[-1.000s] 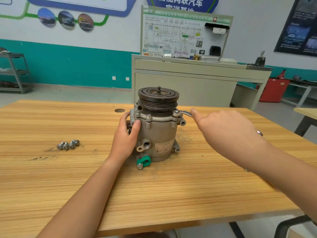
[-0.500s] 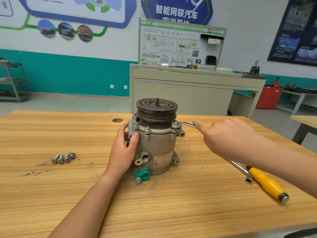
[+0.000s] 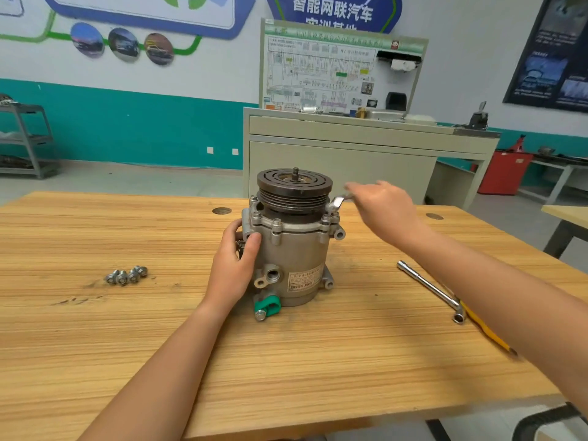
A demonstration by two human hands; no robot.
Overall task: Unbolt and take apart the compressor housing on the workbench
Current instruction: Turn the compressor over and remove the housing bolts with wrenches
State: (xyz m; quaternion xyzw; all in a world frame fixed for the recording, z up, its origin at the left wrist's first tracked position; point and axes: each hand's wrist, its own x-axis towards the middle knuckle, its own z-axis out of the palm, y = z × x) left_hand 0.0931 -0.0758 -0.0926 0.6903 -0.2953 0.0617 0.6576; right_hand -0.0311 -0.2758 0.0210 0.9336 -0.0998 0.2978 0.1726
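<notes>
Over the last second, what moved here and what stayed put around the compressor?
The right hand, blurred, swung the wrench handle away from the person, round a bolt at the right rear of the compressor. Nothing was taken up or let go. Unchanged: the left hand grips the compressor's left side; four loose bolts lie on the workbench.

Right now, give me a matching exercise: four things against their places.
1 loose silver bolts
2 silver L-shaped socket wrench
3 green plastic clamp
4 left hand

A at the base of the grey metal compressor housing
B gripping the housing's side
C on the wooden workbench, left of the housing
D on the workbench, right of the housing

Pairs: 1-C; 2-D; 3-A; 4-B
</notes>
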